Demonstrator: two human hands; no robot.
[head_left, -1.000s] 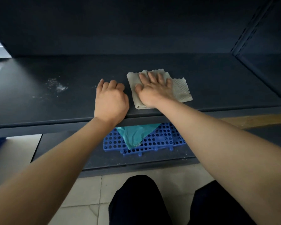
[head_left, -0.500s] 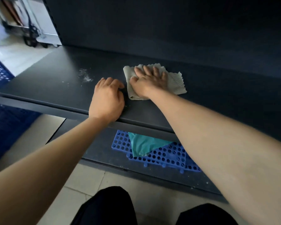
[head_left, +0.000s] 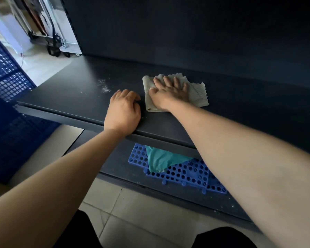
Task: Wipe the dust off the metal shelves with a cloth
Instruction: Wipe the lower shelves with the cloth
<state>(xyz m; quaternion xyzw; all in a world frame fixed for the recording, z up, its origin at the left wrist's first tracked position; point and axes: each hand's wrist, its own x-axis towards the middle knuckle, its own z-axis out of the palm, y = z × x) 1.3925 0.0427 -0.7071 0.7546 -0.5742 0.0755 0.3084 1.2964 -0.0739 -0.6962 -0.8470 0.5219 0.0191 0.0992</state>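
The cloth (head_left: pixel 198 94) lies flat on the dark metal shelf (head_left: pixel 240 108), a little back from the front edge, its longer side running left to right. The dust (head_left: pixel 104 87) that remains in view is a pale scatter to the cloth's left and about as far back. The gap between them is bare shelf, so the next stroke, by my reading, is a sideways sweep to the left. The right hand (head_left: pixel 170 92) lies on the cloth's left half with its fingers (head_left: pixel 176 82) spread and nearly straight, pressing down rather than gripping it; the thumb lies against a small ruck at the cloth's left edge. The left hand (head_left: pixel 123 111) is nearer the dust, just in front of it, but holds nothing. Its fingers are curled under and its heel rests at the shelf's front edge, just beside the cloth and partly in the sweep's path.
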